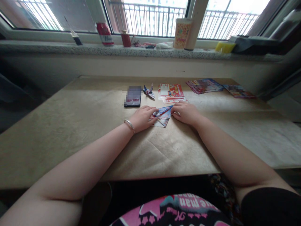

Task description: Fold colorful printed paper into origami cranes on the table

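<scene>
A folded sheet of printed paper (pixel 164 116), blue, red and white, lies on the table between my hands. My left hand (pixel 144 118), with a silver bangle at the wrist, grips its left side, thumb and fingers closed over the edge. At the upper right corner my right hand (pixel 184 112) pinches the paper between thumb and fingers. Just beyond them stands a small folded paper crane (pixel 149 91). Left of the crane is a dark phone (pixel 133 96), its screen blurred out. Red and white printed leaflets (pixel 171 91) lie beyond my right hand.
Two piles of colourful leaflets, a larger stack (pixel 204 86) and a smaller stack (pixel 238 91), lie at the back right of the table (pixel 70 125). The windowsill (pixel 141 53) behind holds a red can (pixel 104 34), a red bottle (pixel 126 39) and a patterned cup (pixel 181 34).
</scene>
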The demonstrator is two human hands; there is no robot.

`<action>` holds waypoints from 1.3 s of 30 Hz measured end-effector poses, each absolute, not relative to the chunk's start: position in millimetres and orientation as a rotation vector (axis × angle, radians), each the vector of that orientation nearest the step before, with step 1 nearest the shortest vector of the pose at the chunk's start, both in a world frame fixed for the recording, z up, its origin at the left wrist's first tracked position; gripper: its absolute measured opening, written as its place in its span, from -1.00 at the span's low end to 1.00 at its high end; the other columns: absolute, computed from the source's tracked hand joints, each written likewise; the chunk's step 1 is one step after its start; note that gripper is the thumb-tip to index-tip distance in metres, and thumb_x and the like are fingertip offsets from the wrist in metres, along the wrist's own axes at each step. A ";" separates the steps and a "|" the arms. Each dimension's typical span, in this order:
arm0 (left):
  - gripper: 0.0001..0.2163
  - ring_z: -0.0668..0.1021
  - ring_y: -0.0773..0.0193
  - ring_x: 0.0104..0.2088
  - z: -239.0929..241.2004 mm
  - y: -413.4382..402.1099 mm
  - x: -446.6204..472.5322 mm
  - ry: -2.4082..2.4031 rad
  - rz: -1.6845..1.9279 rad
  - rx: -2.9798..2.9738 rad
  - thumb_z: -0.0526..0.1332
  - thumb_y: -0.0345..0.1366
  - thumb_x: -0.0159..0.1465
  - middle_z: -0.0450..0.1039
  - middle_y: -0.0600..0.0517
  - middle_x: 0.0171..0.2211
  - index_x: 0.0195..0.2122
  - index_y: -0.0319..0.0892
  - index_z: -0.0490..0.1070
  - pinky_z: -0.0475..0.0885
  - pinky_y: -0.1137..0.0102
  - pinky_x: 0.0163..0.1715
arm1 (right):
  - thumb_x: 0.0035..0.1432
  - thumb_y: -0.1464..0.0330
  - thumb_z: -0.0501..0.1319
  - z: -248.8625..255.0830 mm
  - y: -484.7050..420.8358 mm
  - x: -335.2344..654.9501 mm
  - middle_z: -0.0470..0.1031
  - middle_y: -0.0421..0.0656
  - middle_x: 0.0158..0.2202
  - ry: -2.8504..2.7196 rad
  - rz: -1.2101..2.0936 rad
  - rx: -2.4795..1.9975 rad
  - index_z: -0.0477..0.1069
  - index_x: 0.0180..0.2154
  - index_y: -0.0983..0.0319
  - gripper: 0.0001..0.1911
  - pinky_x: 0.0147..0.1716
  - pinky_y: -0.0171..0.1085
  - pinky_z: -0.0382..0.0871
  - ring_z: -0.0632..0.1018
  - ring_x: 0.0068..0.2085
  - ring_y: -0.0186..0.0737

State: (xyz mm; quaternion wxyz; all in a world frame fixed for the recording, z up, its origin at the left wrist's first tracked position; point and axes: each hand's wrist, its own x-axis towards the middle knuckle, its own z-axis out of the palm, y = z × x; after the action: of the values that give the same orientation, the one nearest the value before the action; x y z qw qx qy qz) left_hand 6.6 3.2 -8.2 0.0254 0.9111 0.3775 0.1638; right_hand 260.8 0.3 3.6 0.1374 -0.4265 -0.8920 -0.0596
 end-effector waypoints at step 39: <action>-0.66 0.53 0.14 -0.23 -3.2 -2.6 9.2 1.165 0.513 3.078 0.09 -0.11 0.34 0.51 -0.10 -0.24 0.01 -0.16 0.45 0.40 0.26 -0.18 | 0.14 0.48 0.12 -1.8 -0.7 251.6 0.50 -0.08 0.02 -2.398 -0.184 -1.212 0.51 -0.23 0.18 -0.77 0.02 -0.07 0.34 0.45 0.04 -0.04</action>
State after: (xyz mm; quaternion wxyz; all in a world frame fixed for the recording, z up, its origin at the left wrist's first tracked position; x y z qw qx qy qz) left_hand 9.2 -2.6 -3.2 -0.0946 0.9200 0.3481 0.1532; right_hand 251.6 -0.7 -1.8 0.2223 -0.4387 -0.8681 -0.0665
